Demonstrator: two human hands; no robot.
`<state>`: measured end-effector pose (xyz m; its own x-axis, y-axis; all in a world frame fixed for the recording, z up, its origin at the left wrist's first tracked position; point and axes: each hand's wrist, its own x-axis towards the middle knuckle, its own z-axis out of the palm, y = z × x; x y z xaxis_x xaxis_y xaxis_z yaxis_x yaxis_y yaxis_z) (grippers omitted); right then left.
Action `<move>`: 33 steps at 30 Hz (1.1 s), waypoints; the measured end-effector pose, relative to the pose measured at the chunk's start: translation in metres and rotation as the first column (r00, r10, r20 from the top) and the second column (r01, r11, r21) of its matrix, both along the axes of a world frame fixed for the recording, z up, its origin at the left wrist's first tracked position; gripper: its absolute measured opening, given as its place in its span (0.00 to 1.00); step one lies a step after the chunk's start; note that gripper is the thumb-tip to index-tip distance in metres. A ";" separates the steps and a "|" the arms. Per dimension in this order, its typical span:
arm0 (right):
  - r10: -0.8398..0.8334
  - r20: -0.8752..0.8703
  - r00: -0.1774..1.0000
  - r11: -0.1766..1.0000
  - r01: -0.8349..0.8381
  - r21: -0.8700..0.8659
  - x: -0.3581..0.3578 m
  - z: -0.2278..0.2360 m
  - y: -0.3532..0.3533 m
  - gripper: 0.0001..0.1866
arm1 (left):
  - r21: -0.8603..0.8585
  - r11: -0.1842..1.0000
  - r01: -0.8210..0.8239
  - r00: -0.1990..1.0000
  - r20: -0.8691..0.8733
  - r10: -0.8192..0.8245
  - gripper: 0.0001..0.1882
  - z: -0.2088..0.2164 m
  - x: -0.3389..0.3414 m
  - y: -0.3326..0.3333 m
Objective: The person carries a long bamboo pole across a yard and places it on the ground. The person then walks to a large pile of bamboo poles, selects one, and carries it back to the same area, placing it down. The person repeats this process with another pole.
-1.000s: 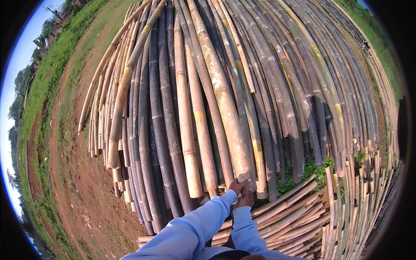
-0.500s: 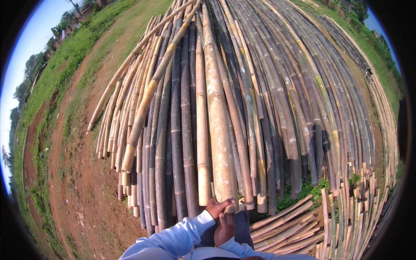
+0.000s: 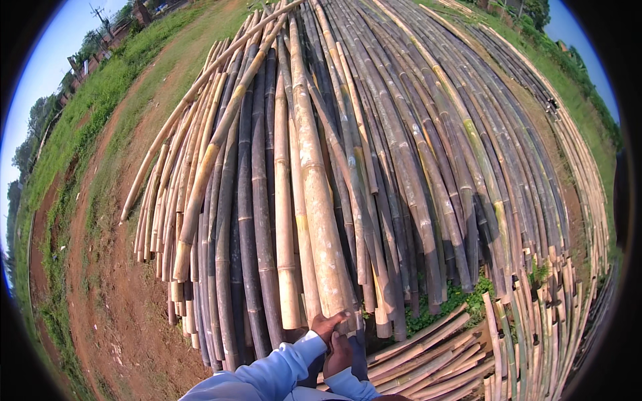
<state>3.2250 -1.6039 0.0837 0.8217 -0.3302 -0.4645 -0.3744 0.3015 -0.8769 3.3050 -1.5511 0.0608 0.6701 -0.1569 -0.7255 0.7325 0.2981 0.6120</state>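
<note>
A thick, pale bamboo pole (image 3: 319, 220) with whitish blotches runs from the top of the stack down to me. Its near end is in both my hands. My left hand (image 3: 327, 325) is closed over the upper left side of that end, its thumb across the top. Lower down, my right hand (image 3: 339, 355) is closed against the underside, its fingers partly hidden. Both forearms wear light blue sleeves. Left of the held pole lies a slimmer pale pole (image 3: 307, 267), and beyond it a tan one (image 3: 285, 234).
A wide stack of dark and tan bamboo poles (image 3: 414, 167) fans out ahead. One yellowish pole (image 3: 212, 150) lies slantwise over its left part. Shorter cut poles (image 3: 428, 364) lie at lower right, near green weeds (image 3: 428, 314). Reddish soil (image 3: 127, 294) and grass stretch along the left.
My view has shifted, moving the stack leftward in the picture. Against its neighbours, the held pole's near end has moved right, uncovering a slim pale pole beside it. Both hands keep their grip.
</note>
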 end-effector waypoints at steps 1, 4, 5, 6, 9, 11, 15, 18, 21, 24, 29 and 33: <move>-0.008 -0.003 1.000 0.999 0.008 -0.053 0.001 -0.002 -0.005 0.17 | -0.045 0.999 0.019 0.999 0.036 -0.018 0.24 0.002 0.001 -0.005; -0.055 -0.045 0.997 0.975 0.064 0.215 0.010 0.016 -0.028 0.15 | 0.188 0.965 0.185 0.977 -0.142 -0.160 0.25 0.036 0.014 -0.018; -0.053 -0.020 0.998 0.984 0.056 0.170 0.014 0.031 -0.038 0.16 | 0.107 0.969 0.222 0.973 -0.092 -0.213 0.27 0.054 0.018 -0.024; -0.009 0.127 0.992 0.994 0.023 -0.106 0.021 0.048 -0.052 0.16 | -0.009 0.997 0.071 0.997 0.005 -0.071 0.28 0.074 0.021 -0.042; 0.155 0.481 0.863 0.815 0.164 -0.556 0.047 0.118 -0.115 0.13 | -0.145 0.982 0.125 0.974 0.208 -0.093 0.29 0.147 0.032 -0.096; 0.005 0.585 0.811 0.859 0.296 -0.417 0.064 0.165 -0.155 0.12 | -0.179 0.955 0.235 0.933 0.319 -0.170 0.31 0.197 0.046 -0.132; -0.365 0.510 0.779 0.931 0.300 0.207 0.094 0.233 -0.239 0.15 | -0.213 0.902 0.375 0.833 0.505 -0.226 0.35 0.263 0.071 -0.202; -0.390 0.512 0.765 0.919 0.360 0.163 0.102 0.242 -0.261 0.16 | -0.282 0.874 0.396 0.824 0.528 -0.203 0.40 0.260 0.078 -0.232; -0.431 0.423 0.797 0.902 0.391 0.182 0.094 0.219 -0.240 0.16 | -0.291 0.899 0.326 0.913 0.343 -0.220 0.35 0.218 0.073 -0.229; -0.103 0.318 0.943 0.985 0.142 -0.102 0.069 0.183 -0.193 0.15 | -0.084 0.930 0.357 0.926 0.162 -0.341 0.39 0.164 0.067 -0.186; 0.183 0.212 0.960 0.943 -0.110 -0.315 0.026 0.120 -0.087 0.14 | 0.209 0.978 0.004 0.992 0.124 -0.031 0.31 0.103 0.024 -0.076; -0.147 0.065 0.987 0.984 0.140 0.109 0.022 0.091 -0.051 0.11 | 0.208 0.977 0.053 0.988 0.130 -0.081 0.34 0.073 0.015 -0.043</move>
<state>3.2467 -1.6550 0.1743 0.8022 -0.4002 -0.4432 -0.2571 0.4384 -0.8612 3.3195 -1.5938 0.1334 0.7585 -0.0638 -0.6486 0.6513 0.1101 0.7508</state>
